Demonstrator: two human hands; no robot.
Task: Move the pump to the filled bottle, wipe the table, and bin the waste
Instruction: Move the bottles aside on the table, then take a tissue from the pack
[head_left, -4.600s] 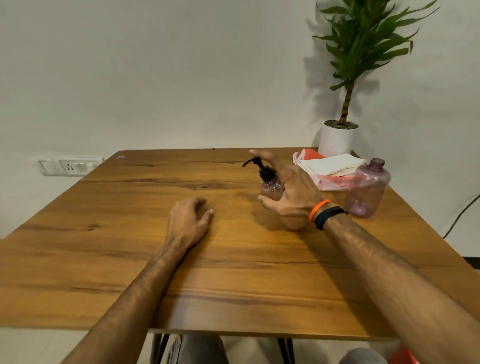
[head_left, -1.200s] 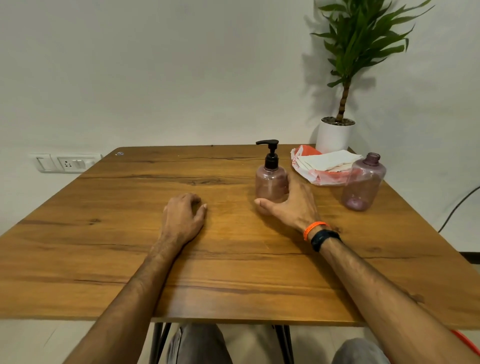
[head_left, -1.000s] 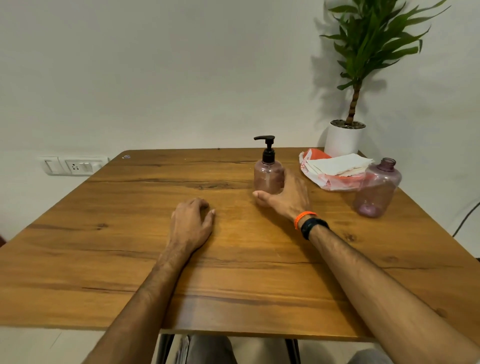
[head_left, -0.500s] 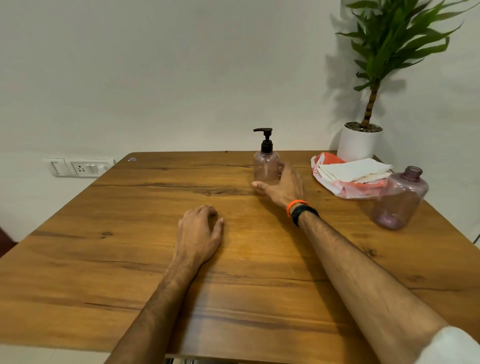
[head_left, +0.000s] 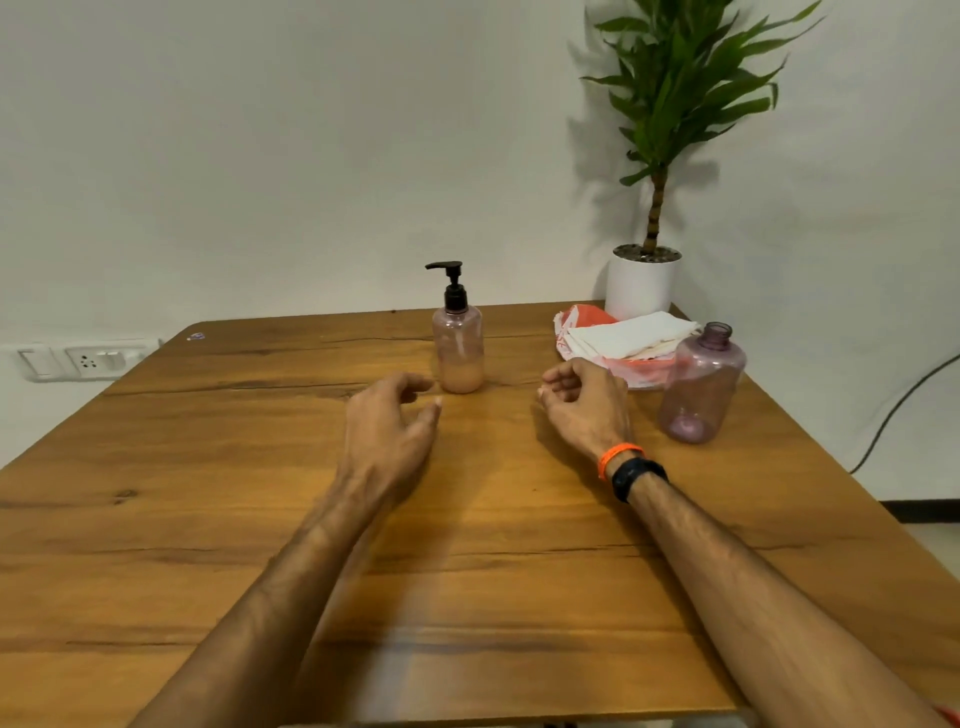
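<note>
Pink filled bottle (head_left: 459, 348) with the pump (head_left: 452, 286) on stands at twelve o'clock; both my left hand (head_left: 387, 428) and right hand (head_left: 584, 402) hang loose, holding nothing. Next I judge wiping: reach the cloth (head_left: 628, 335) at two o'clock.

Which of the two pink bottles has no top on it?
The bigger pink plastic bottle on the right, beside the folded white cloths; its neck is open. The smaller pink bottle wears a black pump.
</note>
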